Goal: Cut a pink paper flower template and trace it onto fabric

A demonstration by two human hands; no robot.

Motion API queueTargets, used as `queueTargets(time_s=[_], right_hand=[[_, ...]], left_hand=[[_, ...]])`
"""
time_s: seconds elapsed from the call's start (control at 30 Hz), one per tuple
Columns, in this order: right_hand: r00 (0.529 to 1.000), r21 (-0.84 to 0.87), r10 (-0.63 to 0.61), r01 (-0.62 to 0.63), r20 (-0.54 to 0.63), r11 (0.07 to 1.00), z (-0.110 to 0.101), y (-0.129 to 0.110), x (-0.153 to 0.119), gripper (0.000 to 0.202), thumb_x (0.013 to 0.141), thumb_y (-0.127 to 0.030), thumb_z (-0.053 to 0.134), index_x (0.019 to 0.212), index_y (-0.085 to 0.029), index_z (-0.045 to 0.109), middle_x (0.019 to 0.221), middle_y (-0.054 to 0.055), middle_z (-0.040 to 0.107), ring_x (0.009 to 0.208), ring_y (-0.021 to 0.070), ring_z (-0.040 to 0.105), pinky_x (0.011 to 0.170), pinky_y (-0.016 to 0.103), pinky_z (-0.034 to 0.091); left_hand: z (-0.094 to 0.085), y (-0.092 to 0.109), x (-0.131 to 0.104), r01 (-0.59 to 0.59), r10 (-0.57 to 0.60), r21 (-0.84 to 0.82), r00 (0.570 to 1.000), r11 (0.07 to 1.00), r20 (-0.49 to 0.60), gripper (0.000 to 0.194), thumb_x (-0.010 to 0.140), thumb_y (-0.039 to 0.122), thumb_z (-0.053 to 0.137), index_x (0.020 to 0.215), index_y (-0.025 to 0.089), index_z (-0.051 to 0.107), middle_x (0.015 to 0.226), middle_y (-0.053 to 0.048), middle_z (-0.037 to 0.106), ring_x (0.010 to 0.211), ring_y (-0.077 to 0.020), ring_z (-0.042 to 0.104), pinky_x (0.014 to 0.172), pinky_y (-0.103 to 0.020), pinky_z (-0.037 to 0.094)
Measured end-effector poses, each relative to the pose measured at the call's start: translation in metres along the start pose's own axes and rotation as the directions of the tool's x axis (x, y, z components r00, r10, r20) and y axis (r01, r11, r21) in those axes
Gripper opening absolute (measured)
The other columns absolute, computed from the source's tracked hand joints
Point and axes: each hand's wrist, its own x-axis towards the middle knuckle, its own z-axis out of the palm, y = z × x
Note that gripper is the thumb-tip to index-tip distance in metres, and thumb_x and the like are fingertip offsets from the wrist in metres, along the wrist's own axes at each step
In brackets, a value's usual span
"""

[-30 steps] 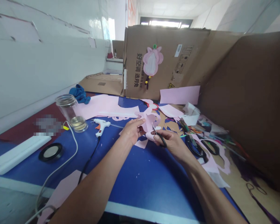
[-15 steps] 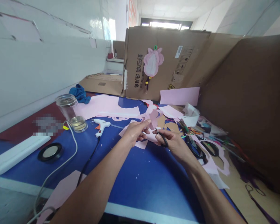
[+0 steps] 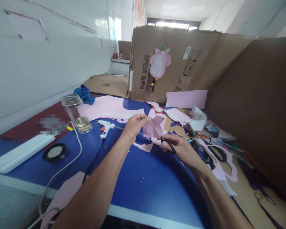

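Over the middle of the blue table, my left hand (image 3: 135,126) pinches the edge of a pink paper cutout (image 3: 154,126) with a petal-like outline. My right hand (image 3: 175,144) grips a pair of scissors by the black handles (image 3: 169,147); the blades are mostly hidden at the cutout's lower right edge. Beneath the two hands lies a pink paper scrap (image 3: 146,147). A white glue gun (image 3: 107,128) rests on the table left of my left hand. A pink layered paper flower shape (image 3: 160,63) hangs on the cardboard behind.
A glass jar (image 3: 79,116), a black tape roll (image 3: 54,152) and a white power strip (image 3: 21,154) stand at left. Pink sheets (image 3: 107,106) lie at the back. Cardboard (image 3: 195,63) walls the back and right. Tools, black-handled scissors and paper offcuts crowd the right, near a white box (image 3: 198,121).
My left hand has shifted left and now holds the cutout by its upper left edge. The cutout has turned and spreads wider to view. My right hand keeps the scissors close to it.
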Motion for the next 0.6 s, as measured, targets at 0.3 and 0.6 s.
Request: queueTargets(time_s=[0.3,0.6], right_hand=[[1.0,-0.027,-0.004,0.003,-0.027,1.0,0.0041,0.0007,0.0,0.062,0.077,-0.073,0.092,0.109,-0.019,0.088,0.077,0.002,0.067,0.073,0.0179,0.057,0.07,0.032,0.043],[1.0,-0.014,-0.02,0.02,-0.021,1.0,0.0026,0.0078,0.0002,0.06,0.08,-0.07,0.09,0.114,-0.02,0.087,0.077,0.002,0.067,0.072,0.0178,0.056,0.07,0.032,0.041]], left_hand=[[-0.0002,-0.0012,-0.0034,0.09,-0.085,-0.111,0.995,0.99,0.049,0.032,0.064,0.043,0.091,0.069,0.022,0.068,0.069,0.001,0.063,0.065,-0.0147,0.059,0.066,-0.031,0.049],[0.0043,-0.0012,-0.0062,0.126,-0.12,-0.147,0.992,0.981,0.048,0.036,0.061,0.042,0.092,0.064,0.021,0.063,0.071,0.002,0.062,0.069,-0.0146,0.058,0.071,-0.032,0.053]])
